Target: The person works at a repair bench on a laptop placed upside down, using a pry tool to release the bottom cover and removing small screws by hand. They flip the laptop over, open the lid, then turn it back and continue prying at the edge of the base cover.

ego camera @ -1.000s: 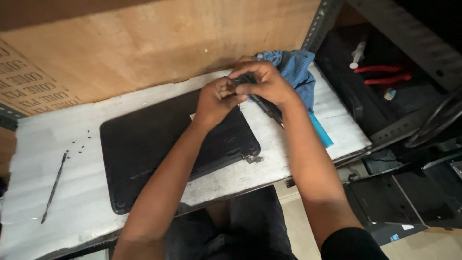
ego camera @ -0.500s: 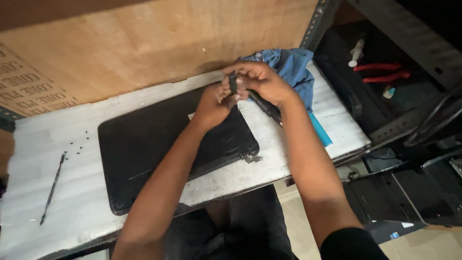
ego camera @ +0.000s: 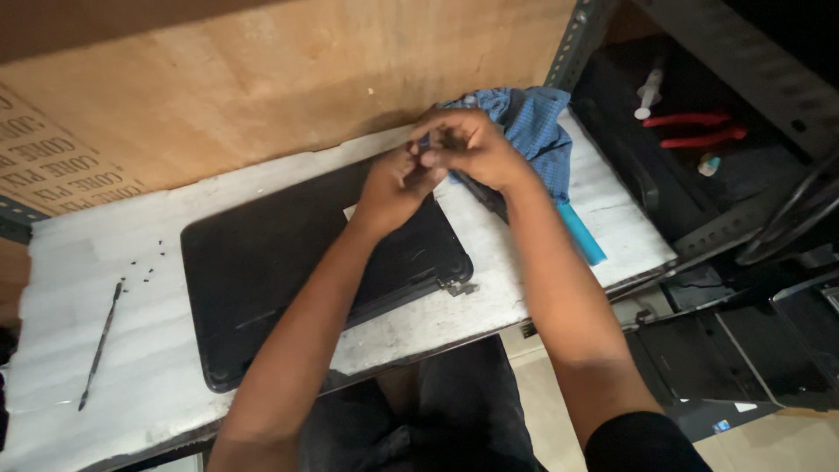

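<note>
Both hands meet above the far right corner of a black laptop base [ego camera: 315, 271] lying flat on a white-covered workbench [ego camera: 542, 288]. The left hand [ego camera: 395, 179] and right hand [ego camera: 468, 144] pinch a small dark part [ego camera: 428, 156] between curled fingertips, lifted clear for close handling. Loose screws [ego camera: 144, 262] sit grouped at left, beside a thin screwdriver [ego camera: 99, 345]. A blue cloth [ego camera: 537, 131] lies bunched behind the hands; red-handled pliers [ego camera: 695, 128] rest far right.

Both hands [ego camera: 441, 157] pinch a small dark part above the laptop [ego camera: 288, 271].
</note>
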`<state>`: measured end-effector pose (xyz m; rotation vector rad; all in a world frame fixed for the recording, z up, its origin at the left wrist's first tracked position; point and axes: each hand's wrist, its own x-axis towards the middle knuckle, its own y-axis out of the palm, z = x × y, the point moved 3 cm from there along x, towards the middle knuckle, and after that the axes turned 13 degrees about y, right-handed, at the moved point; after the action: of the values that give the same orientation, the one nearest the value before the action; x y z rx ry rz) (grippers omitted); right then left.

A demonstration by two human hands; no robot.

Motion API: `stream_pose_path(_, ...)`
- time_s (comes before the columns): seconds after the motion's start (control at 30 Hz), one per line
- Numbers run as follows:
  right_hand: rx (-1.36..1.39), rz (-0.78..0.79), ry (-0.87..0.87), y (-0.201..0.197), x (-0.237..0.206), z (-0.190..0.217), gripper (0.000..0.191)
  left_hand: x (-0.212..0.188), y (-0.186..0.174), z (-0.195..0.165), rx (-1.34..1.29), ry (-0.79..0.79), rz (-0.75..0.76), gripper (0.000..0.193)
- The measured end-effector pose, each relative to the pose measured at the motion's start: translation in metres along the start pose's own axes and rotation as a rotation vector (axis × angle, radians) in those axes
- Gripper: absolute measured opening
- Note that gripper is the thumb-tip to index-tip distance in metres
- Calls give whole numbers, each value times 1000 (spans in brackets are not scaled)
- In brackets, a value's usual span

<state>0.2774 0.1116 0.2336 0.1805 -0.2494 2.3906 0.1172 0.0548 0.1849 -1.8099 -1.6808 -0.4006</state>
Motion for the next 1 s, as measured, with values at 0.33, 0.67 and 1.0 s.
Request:
stream_pose_path(0.33, 60, 77, -89, 4, 0, 5, 29, -1, -3, -3, 119, -109, -39, 26)
stream_pose_path(0.67, 217, -69, -28, -10, -6, 10, 32, -1, -22, -39, 662, 303, 29, 32)
stream_pose_path(1.0, 323, -134, -148, -27, -10, 7, 34, 3, -14, -46, 491, 347, 246, 21)
